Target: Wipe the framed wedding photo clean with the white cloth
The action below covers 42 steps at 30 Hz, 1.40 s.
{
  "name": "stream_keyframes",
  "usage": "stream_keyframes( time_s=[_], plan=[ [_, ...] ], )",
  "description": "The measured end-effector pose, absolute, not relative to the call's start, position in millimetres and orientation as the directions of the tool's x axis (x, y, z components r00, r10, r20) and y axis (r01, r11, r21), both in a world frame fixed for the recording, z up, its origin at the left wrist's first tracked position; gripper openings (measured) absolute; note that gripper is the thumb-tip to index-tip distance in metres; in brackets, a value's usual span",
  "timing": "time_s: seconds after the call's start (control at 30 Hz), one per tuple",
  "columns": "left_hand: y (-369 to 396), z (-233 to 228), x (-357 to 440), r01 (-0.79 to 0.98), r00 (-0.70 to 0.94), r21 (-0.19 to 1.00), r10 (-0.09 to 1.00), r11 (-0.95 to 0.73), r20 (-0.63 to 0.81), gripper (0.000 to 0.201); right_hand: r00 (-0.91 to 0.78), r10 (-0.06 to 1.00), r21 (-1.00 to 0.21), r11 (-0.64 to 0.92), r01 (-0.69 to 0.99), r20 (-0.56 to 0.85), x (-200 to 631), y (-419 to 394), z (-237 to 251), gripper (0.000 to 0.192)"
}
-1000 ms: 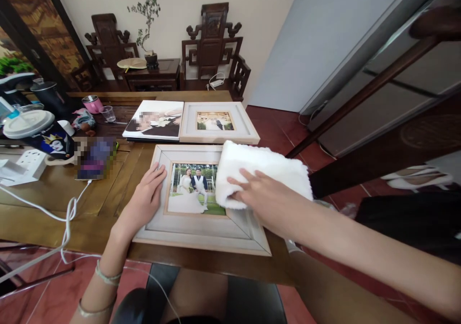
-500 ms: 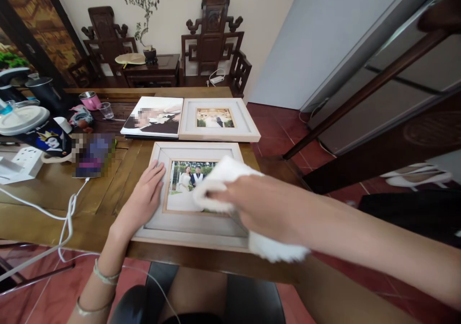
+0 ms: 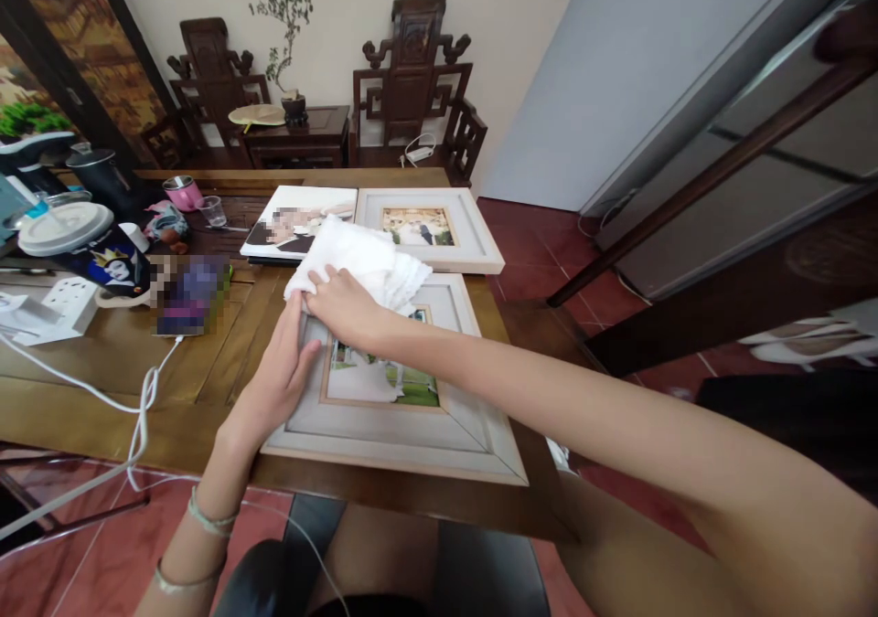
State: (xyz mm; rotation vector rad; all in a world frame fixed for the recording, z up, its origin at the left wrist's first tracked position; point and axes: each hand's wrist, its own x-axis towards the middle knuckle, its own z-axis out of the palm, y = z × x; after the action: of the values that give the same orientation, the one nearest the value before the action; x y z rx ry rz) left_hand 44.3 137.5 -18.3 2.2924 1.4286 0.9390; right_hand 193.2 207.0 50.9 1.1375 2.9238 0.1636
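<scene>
A pale wooden picture frame (image 3: 412, 430) with a wedding photo lies flat at the near edge of the wooden table (image 3: 102, 370). My left hand (image 3: 278, 384) rests flat on the frame's left border, fingers together. My right hand (image 3: 347, 306) presses a white fluffy cloth (image 3: 360, 260) onto the frame's upper left corner; the cloth covers the top of the photo. My right forearm crosses over the frame from the right.
Behind lie a second framed photo (image 3: 429, 231) and a photo print (image 3: 298, 224). On the left are a white cable (image 3: 141, 407), a power strip (image 3: 58, 306), a pink cup (image 3: 182, 192), a clear cup and a kettle. Dark carved chairs stand at the back wall.
My right hand has swept the cloth from the frame's right side across the photo to its upper left corner. My left hand has stayed on the left border.
</scene>
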Motion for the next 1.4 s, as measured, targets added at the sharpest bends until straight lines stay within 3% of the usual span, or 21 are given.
stream_keyframes(
  time_s=[0.33, 0.63, 0.8, 1.03, 1.2, 1.3, 1.4],
  plan=[
    [129, -14, 40, 0.634, 0.307, 0.587, 0.860, -0.504, 0.407, 0.089, -0.839, 0.540, -0.005, 0.841, 0.542, -0.068, 205, 153, 46, 0.019],
    [130, -15, 38, 0.581, 0.331, 0.620, 0.849, -0.527, 0.411, 0.079, -0.822, 0.569, 0.139, 0.816, 0.561, -0.022, 199, 179, 41, 0.022],
    [129, -14, 40, 0.543, 0.295, 0.668, 0.860, -0.509, 0.415, 0.080, -0.857, 0.516, 0.157, 0.846, 0.509, -0.003, 202, 159, 41, 0.026],
    [125, -14, 41, 0.449, 0.262, 0.770, 0.891, -0.454, 0.372, 0.084, -0.926, 0.377, 0.079, 0.924, 0.374, -0.016, 218, 96, 43, 0.024],
    [125, -12, 45, 0.559, 0.238, 0.711, 0.904, -0.426, 0.355, 0.066, -0.966, 0.256, -0.066, 0.964, 0.257, -0.019, 236, 82, 56, 0.015],
    [126, -12, 48, 0.619, 0.213, 0.679, 0.917, -0.395, 0.339, 0.059, -0.962, 0.270, -0.106, 0.957, 0.272, -0.028, 233, 82, 59, 0.018],
    [127, -12, 50, 0.653, 0.196, 0.657, 0.921, -0.378, 0.336, 0.056, -0.944, 0.323, -0.061, 0.943, 0.327, -0.072, 221, 80, 58, 0.015]
  ],
)
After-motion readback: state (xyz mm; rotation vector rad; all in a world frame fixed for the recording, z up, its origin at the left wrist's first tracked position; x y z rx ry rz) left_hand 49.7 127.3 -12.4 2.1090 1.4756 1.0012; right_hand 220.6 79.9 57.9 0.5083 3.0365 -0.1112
